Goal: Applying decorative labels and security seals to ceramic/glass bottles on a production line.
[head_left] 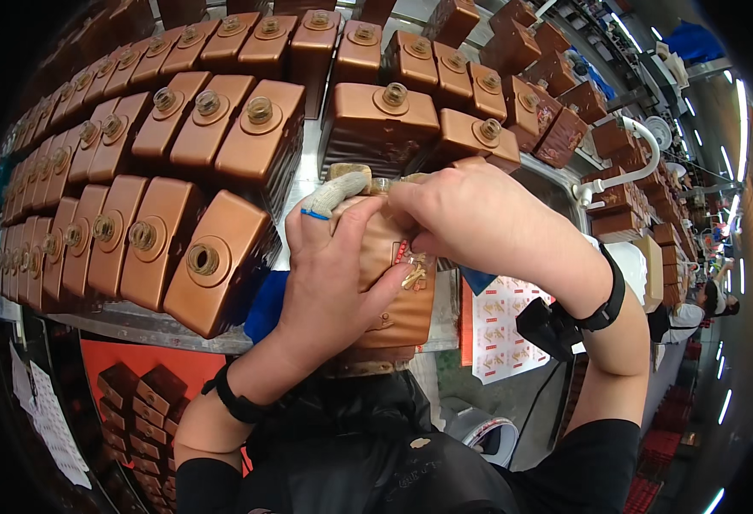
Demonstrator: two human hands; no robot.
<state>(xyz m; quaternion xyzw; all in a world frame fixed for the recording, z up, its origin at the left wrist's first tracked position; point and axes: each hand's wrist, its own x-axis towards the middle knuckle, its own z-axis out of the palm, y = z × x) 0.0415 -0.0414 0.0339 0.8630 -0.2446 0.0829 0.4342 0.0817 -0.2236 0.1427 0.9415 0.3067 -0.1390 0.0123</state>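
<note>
In front of me a copper-coloured square bottle (398, 321) lies between my hands, with a red and gold decal (410, 265) on its upper face. My left hand (325, 278) grips the bottle's left side, its thumb pressing beside the decal. A pale cloth sleeve with a blue band (340, 193) covers one finger of that hand. Over the far part of the bottle my right hand (449, 210) bends its fingers inward, close to the decal's upper edge. Its fingertips are partly hidden, and what they pinch cannot be made out.
Rows of copper bottles (222, 248) with clear threaded necks fill the bench to the left and far side. On the right are a sheet of printed decals (505, 330), a black object (547, 330) and a white curved faucet (642, 141). A white bucket (488, 437) stands below.
</note>
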